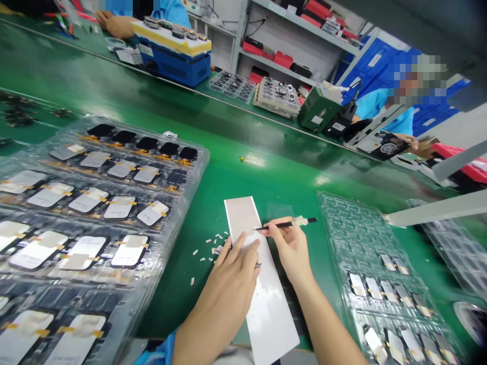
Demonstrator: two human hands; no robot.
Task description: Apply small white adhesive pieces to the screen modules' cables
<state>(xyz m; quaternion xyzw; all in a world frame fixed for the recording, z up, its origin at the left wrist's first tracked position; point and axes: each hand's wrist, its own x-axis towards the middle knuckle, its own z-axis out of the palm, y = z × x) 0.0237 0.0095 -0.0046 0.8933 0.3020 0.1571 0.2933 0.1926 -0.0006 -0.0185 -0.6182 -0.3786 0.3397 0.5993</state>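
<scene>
A long white strip sheet (268, 304) with a beige upper part lies on the green bench. My left hand (232, 276) presses on it from the left, fingers stretched out and apart. A small grey tip (258, 265) pokes out beside that hand; what it belongs to is hidden. Pinched in my right hand (291, 248) is a thin black pen-like tool (279, 225), pale material wrapped near its rear end. Its fine point touches or hovers just over the sheet; I cannot tell which. Small white pieces (216, 250) are scattered left of the sheet.
On the left, a clear plastic tray (190, 203) carries rows of small screen-like parts. Another clear tray (335, 238) at right holds smaller parts. Across the bench stand a blue box (178, 66) and a green box (318, 109). Two people sit beyond.
</scene>
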